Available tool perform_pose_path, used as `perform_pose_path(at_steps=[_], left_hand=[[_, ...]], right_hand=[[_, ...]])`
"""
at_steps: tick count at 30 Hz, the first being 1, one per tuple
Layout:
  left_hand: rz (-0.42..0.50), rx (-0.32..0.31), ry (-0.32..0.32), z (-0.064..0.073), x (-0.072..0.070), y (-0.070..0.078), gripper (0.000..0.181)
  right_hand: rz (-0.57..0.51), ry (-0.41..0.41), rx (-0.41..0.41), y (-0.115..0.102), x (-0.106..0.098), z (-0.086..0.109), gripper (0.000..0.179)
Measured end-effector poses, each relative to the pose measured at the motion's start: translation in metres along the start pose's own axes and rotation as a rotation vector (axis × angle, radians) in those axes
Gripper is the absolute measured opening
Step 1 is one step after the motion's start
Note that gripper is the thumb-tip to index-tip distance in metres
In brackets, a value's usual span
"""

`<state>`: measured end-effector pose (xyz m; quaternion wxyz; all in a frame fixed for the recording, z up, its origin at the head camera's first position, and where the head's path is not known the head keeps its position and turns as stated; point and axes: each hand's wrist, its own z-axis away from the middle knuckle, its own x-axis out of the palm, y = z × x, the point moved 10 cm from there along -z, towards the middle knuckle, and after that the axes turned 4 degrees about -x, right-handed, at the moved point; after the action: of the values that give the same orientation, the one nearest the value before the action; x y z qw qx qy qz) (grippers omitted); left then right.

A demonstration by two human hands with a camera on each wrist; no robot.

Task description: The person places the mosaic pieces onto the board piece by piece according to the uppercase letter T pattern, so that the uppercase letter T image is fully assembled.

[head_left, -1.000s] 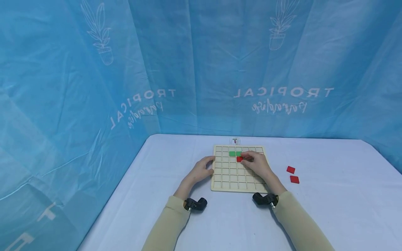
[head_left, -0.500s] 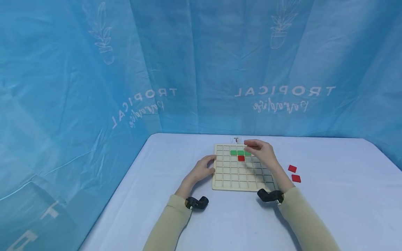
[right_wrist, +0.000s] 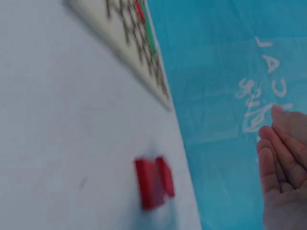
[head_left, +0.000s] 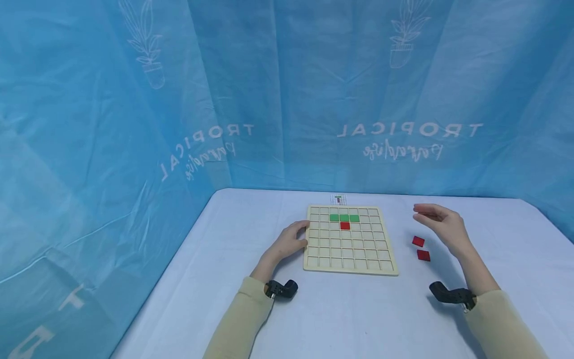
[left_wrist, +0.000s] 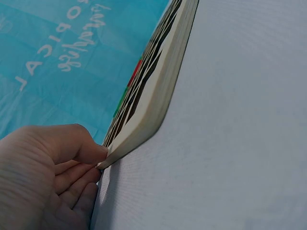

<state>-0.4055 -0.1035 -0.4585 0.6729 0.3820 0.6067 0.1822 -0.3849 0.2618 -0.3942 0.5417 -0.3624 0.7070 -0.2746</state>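
A pale wooden grid board (head_left: 350,249) lies on the white table, with three green tiles (head_left: 344,218) in a row and one red tile (head_left: 345,226) under the middle one. At the board's left edge, the fingertips and thumb of my left hand (head_left: 285,242) touch its rim; the left wrist view shows the thumb (left_wrist: 91,148) against the edge. Raised over the table to the board's right, my right hand (head_left: 446,228) has loosely bent fingers and nothing between them. Two loose red tiles (head_left: 418,241) (right_wrist: 151,184) lie just below and left of it.
A small printed pattern card (head_left: 338,199) lies behind the board, showing a T shape on a grid. Blue curtains (head_left: 287,99) hang along the back and left of the white table (head_left: 358,319). Each wrist wears a black camera (head_left: 281,289).
My right hand has left a third green tile in the row, lifted off the board and moved right, over beside the loose red tiles. My left hand stays at the board's edge.
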Motion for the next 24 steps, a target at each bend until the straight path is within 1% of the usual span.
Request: perform_pose_path(at_steps=[4, 9, 15, 19, 24], left_hand=[[0.006, -0.003, -0.004, 0.0, 0.0, -0.001, 0.059], [0.008, -0.011, -0.002, -0.001, 0.0, -0.002, 0.059], [0.009, -0.015, -0.001, -0.001, 0.001, -0.003, 0.06], [-0.002, -0.009, -0.002, -0.001, 0.001, -0.003, 0.059], [0.002, 0.005, -0.002, 0.0, -0.001, 0.0, 0.058]], right_hand=[[0.01, -0.018, 0.022, 0.021, -0.007, 0.011, 0.061], [0.008, -0.037, 0.027, 0.041, -0.004, 0.019, 0.057], [0.093, -0.054, -0.009, 0.06, 0.003, 0.023, 0.05], [0.135, -0.086, -0.026, 0.065, 0.01, 0.025, 0.05], [0.175, -0.102, -0.06, 0.063, 0.013, 0.026, 0.049]])
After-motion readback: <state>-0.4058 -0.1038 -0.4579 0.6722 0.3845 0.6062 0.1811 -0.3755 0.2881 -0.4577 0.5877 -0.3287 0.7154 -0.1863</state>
